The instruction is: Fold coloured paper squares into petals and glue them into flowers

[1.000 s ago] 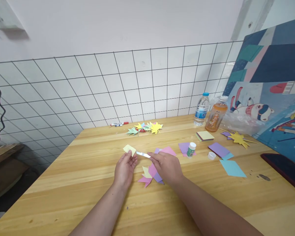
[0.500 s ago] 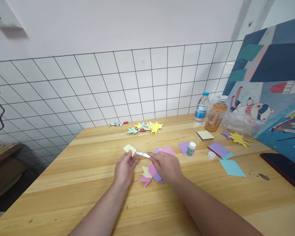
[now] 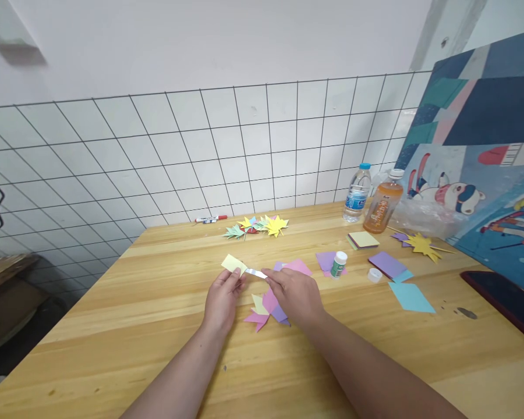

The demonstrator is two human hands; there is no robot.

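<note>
My left hand [image 3: 225,294] pinches a folded piece of pale yellow paper [image 3: 233,263] between thumb and fingers, just above the table. A knife [image 3: 257,273] with a narrow, silvery blade is gripped in my right hand [image 3: 294,294]; its handle is hidden by the fingers. The blade points left, and its tip meets the right edge of the paper. Between my forearms lies a cluster of pink, purple and cream paper pieces [image 3: 257,319], partly under my right hand. Beyond that hand are pink and purple sheets [image 3: 297,267].
A small green-labelled bottle [image 3: 338,265] stands on purple paper, beside a white cap [image 3: 374,275]. Paper leaves [image 3: 276,226] and markers [image 3: 211,219] lie along the wall. Two drink bottles [image 3: 357,195], square papers [image 3: 413,297], a yellow leaf [image 3: 422,247] and a dark phone-like slab [image 3: 502,305] occupy the right.
The yellow paper has turned and shifted slightly right in my left hand, showing a longer shape. The blade has tilted a little, while my right hand stays nearly in place.
</note>
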